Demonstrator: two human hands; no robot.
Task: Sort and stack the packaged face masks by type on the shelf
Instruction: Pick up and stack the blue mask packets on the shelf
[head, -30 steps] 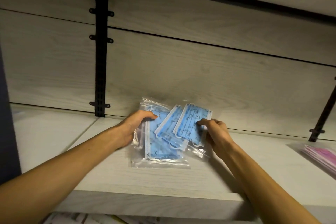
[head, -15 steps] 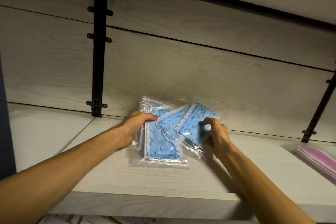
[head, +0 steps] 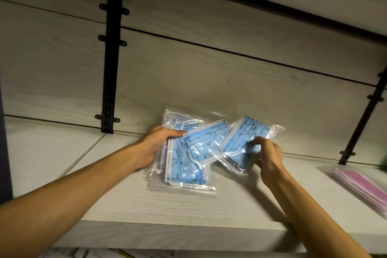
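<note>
Your left hand (head: 156, 144) grips the blue mask stack (head: 184, 165) on the shelf (head: 188, 207); your right hand (head: 266, 153) pinches the right blue packet (head: 244, 139). Pink masks (head: 360, 184) far right.

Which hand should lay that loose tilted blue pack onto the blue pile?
Right hand: it already pinches the tilted blue pack. The left hand steadies the blue pile.

blue masks (head: 184, 159): we see a stack in clear bags, lying flat near the shelf (head: 188, 205) back edge | second pack (head: 204, 141): tilted on top | third pack (head: 244, 138): fanned right, tilted | pink masks (head: 364, 186): stacked flat at right end
</note>
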